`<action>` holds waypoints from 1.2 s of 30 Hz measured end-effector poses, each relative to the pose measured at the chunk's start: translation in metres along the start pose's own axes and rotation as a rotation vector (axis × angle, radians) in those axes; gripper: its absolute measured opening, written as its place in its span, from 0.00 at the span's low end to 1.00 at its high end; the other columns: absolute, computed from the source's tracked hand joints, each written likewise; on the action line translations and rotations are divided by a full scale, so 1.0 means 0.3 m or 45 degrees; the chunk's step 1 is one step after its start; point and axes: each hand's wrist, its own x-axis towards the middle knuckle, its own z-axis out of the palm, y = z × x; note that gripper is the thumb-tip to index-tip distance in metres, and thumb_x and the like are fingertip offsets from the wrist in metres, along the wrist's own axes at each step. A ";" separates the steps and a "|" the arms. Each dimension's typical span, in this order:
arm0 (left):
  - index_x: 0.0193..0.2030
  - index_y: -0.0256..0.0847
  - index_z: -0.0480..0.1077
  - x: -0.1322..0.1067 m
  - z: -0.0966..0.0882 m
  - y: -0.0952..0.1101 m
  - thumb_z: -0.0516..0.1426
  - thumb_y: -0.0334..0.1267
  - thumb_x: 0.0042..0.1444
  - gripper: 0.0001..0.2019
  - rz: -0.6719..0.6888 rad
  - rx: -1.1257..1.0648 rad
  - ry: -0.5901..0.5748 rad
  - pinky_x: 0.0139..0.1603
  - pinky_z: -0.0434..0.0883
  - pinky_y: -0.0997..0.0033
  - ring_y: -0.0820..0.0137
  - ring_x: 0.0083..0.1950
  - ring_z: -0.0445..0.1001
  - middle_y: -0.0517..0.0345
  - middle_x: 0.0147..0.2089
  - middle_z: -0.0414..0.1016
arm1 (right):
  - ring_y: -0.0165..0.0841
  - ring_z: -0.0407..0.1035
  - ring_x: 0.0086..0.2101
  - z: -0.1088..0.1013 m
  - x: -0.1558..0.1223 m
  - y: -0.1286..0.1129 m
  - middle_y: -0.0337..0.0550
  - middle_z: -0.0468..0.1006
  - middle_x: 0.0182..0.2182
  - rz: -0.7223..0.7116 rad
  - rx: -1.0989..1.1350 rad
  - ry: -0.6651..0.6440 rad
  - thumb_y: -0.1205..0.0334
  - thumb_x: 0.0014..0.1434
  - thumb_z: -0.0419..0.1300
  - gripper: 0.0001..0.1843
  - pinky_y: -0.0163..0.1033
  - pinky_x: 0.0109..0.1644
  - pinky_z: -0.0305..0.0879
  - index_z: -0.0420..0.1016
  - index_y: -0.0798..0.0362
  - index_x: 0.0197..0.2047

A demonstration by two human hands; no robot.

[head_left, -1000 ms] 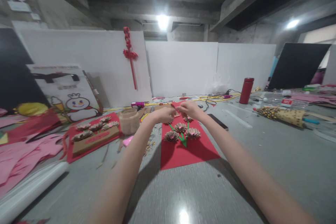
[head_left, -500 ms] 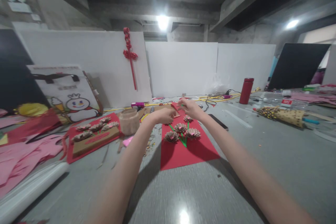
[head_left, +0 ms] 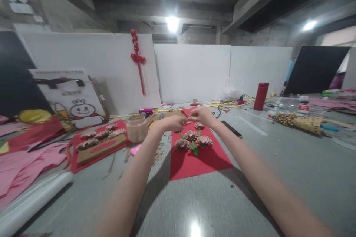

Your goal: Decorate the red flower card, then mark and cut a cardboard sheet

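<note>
A sheet of red paper (head_left: 191,170) lies in front of me with several grey-brown petalled flowers (head_left: 190,135) on it, pink at their centres. Green stems (head_left: 196,150) join below the flowers. My left hand (head_left: 175,122) is closed over the upper left of the sheet, its fingertips pointing right. Close to it, over the upper part, my right hand (head_left: 202,116) has its fingers pinched together and pointing left. The fingertips of both hands nearly meet; whatever is between them is too small or hidden to make out. Behind the hands a red piece (head_left: 188,111) shows.
Left of the sheet stand a jar (head_left: 137,129) and a second red flower panel (head_left: 104,147) with a brown cardboard piece. A black phone (head_left: 231,129) lies to the right, with a red bottle (head_left: 261,96) and a flower-filled paper cone (head_left: 299,123) farther over.
My right hand has come down and left towards my left hand, its fingers drawing together. The left hand has shifted only slightly. The flowers and sheet stay where they were.
</note>
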 end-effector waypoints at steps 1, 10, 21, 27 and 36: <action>0.41 0.41 0.65 0.001 0.000 -0.001 0.48 0.34 0.44 0.15 -0.007 0.005 -0.001 0.31 0.63 0.77 0.71 0.37 0.68 0.55 0.40 0.71 | 0.24 0.59 0.20 0.001 0.001 0.004 0.35 0.68 0.16 -0.009 -0.021 0.008 0.59 0.44 0.59 0.08 0.29 0.24 0.50 0.71 0.55 0.21; 0.43 0.40 0.64 -0.002 -0.006 0.009 0.48 0.34 0.45 0.16 -0.058 0.025 -0.042 0.33 0.63 0.77 0.70 0.39 0.68 0.54 0.43 0.70 | 0.23 0.65 0.25 0.019 0.002 0.007 0.38 0.72 0.25 -0.079 0.231 -0.030 0.75 0.52 0.45 0.13 0.28 0.31 0.57 0.68 0.56 0.35; 0.46 0.41 0.62 0.001 -0.001 0.003 0.48 0.34 0.45 0.19 -0.037 -0.023 -0.042 0.33 0.63 0.76 0.69 0.38 0.68 0.54 0.42 0.70 | 0.23 0.57 0.18 0.007 0.002 0.004 0.35 0.67 0.14 -0.064 -0.079 -0.041 0.57 0.46 0.57 0.12 0.29 0.22 0.48 0.71 0.56 0.19; 0.44 0.40 0.64 -0.002 -0.002 0.009 0.48 0.34 0.44 0.17 -0.082 -0.023 -0.038 0.32 0.63 0.76 0.68 0.39 0.68 0.53 0.43 0.70 | 0.24 0.64 0.25 0.013 0.000 0.011 0.37 0.72 0.22 -0.081 0.019 -0.038 0.77 0.45 0.51 0.11 0.28 0.30 0.54 0.72 0.55 0.27; 0.42 0.40 0.64 0.000 0.000 0.006 0.48 0.34 0.44 0.16 -0.036 -0.017 -0.037 0.31 0.63 0.76 0.69 0.37 0.68 0.54 0.41 0.71 | 0.22 0.64 0.20 0.020 0.000 -0.007 0.36 0.72 0.24 0.014 0.247 -0.153 0.71 0.55 0.44 0.11 0.28 0.27 0.56 0.65 0.56 0.30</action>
